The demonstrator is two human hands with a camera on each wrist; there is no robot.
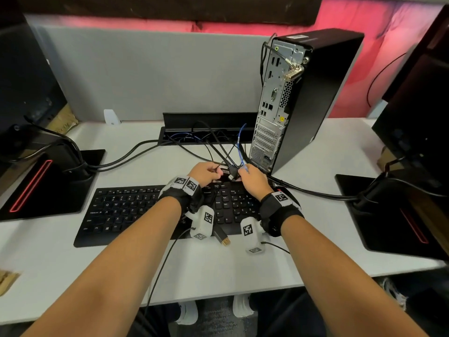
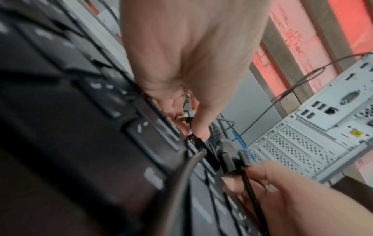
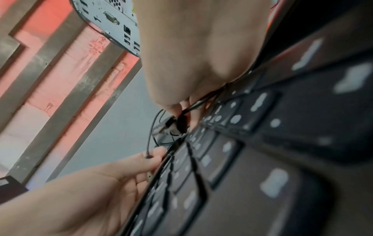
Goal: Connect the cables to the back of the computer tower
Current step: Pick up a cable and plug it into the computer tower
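Note:
The black computer tower (image 1: 303,98) stands at the back right, its grey port panel (image 1: 272,100) facing me. Black cables (image 1: 218,147) and a blue network cable (image 1: 242,144) run from the desk's cable slot to my hands at the keyboard's far edge. My left hand (image 1: 213,172) pinches a thin black cable with a small plug (image 2: 186,115). My right hand (image 1: 245,175) grips a bunch of black cable ends (image 3: 178,123). The blue cable's plug (image 2: 245,157) sits by its fingertips. In the left wrist view the tower panel (image 2: 315,127) shows its ports bare.
A black keyboard (image 1: 126,210) lies under my wrists. A gold-tipped connector (image 1: 224,240) rests at its near edge. Monitor stands (image 1: 48,181) (image 1: 388,215) flank the desk, each with cables. A grey partition (image 1: 145,74) closes the back. A security cable (image 1: 288,60) hangs on the tower.

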